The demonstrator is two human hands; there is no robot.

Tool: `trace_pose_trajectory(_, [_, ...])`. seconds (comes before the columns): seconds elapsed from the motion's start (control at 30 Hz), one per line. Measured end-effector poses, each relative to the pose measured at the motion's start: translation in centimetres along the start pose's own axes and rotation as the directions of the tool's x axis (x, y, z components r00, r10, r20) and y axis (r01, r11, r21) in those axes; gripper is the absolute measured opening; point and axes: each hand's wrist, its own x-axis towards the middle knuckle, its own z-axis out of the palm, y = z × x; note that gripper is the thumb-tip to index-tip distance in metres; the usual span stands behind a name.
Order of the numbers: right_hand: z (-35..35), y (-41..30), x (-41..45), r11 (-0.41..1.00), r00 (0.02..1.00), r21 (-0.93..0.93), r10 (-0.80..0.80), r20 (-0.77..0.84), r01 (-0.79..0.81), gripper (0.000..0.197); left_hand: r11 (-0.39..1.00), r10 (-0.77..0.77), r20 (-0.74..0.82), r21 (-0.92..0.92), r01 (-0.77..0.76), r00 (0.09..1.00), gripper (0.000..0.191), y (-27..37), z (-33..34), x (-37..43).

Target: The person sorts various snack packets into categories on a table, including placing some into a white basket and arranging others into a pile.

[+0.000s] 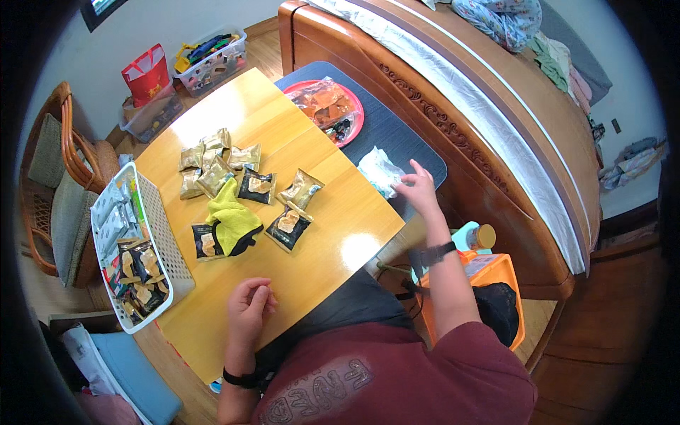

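Observation:
My left hand (251, 303) rests near the front edge of the wooden table (340, 223), fingers curled, with nothing seen in it. My right hand (417, 187) reaches past the table's right edge, fingers spread, beside a crumpled white packet (380, 171) on the dark side table (382, 122); whether a finger touches the packet I cannot tell. A yellow-green cloth (231, 220) with black trim lies partly over a black snack packet (206, 241). Around it are several gold packets (215, 176) and black-and-gold packets (288, 227).
A white perforated basket (167, 249) full of packets stands at the table's left edge. A pink-red round tray (359, 125) holds bagged orange packets. An orange bin (516, 297) is by my right arm, below the carved wooden bed end (441, 117). A rattan chair (69, 138) stands at the left.

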Motion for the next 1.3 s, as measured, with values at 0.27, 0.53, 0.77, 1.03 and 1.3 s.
trace_pose_trajectory(0.27, [1.8, -1.7, 4.6, 0.979, 0.988, 0.176, 0.125, -0.092, -0.108, 0.025, 0.998, 0.054, -0.044, 0.030, -0.052, 0.998, 0.014, -1.2, -0.4, 0.1])
trace_pose_trajectory(0.53, [-6.6, -6.5, 6.5, 0.193, 0.972, 0.981, 0.231, -0.035, -0.011, 0.021, 0.997, 0.074, -0.013, 0.029, -0.074, 0.997, 0.014, -1.0, -0.5, 0.2])
trace_pose_trajectory(0.77, [-6.0, -3.0, 8.1, 0.316, 0.950, 0.927, 0.294, 0.107, -0.202, 0.027, 0.998, 0.058, -0.017, 0.041, -0.057, 0.998, 0.013, -0.7, -0.1, -0.1])
trace_pose_trajectory(1.03, [-1.2, 8.9, 8.0, 0.259, 0.748, 0.952, 0.662, -0.050, -0.166, 0.011, 0.996, 0.085, -0.032, 0.027, -0.084, 0.996, 0.013, -1.2, -0.1, 0.2])
trace_pose_trajectory(1.3, [1.8, 14.9, 3.6, 0.651, 0.660, 0.451, 0.733, -0.164, -0.611, 0.021, 0.997, 0.076, -0.024, 0.020, -0.076, 0.997, 0.012, -0.4, -0.1, 0.1])
